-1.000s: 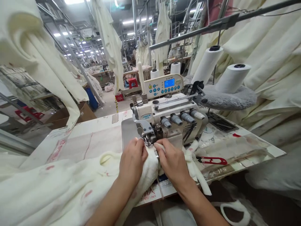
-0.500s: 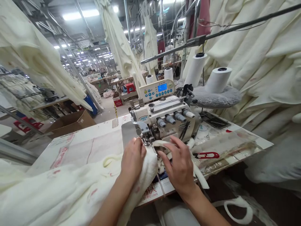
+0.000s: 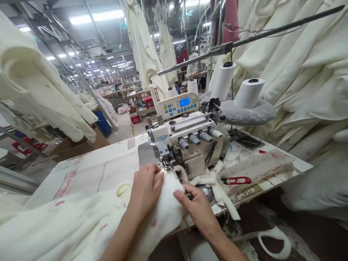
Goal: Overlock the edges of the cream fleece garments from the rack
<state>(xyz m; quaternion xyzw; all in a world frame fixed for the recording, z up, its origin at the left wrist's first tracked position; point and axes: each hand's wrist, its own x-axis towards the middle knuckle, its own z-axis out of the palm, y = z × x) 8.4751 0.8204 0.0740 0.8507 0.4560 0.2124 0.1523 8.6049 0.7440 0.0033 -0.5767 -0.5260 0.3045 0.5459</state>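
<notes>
A cream fleece garment (image 3: 67,224) lies across the table and off its front edge. My left hand (image 3: 145,188) lies flat on the fleece just in front of the presser foot (image 3: 169,163) of the white overlock machine (image 3: 187,143), fingers pressing the cloth down. At the garment's right edge my right hand (image 3: 197,206) is curled, its fingers pinching the fleece near the machine's front. A loose cream strip (image 3: 217,185) trails from the machine toward the table's edge.
Red thread snips (image 3: 236,180) lie on the table right of the machine. Two large white thread cones (image 3: 248,93) stand behind on a grey pad. A control panel (image 3: 178,104) sits on top. Cream garments hang left, right and behind. A cardboard box (image 3: 78,146) stands left.
My right hand has pulled back from beside the presser foot toward me and now grips the fleece's right edge. The left hand stayed on the cloth, fingers flatter.
</notes>
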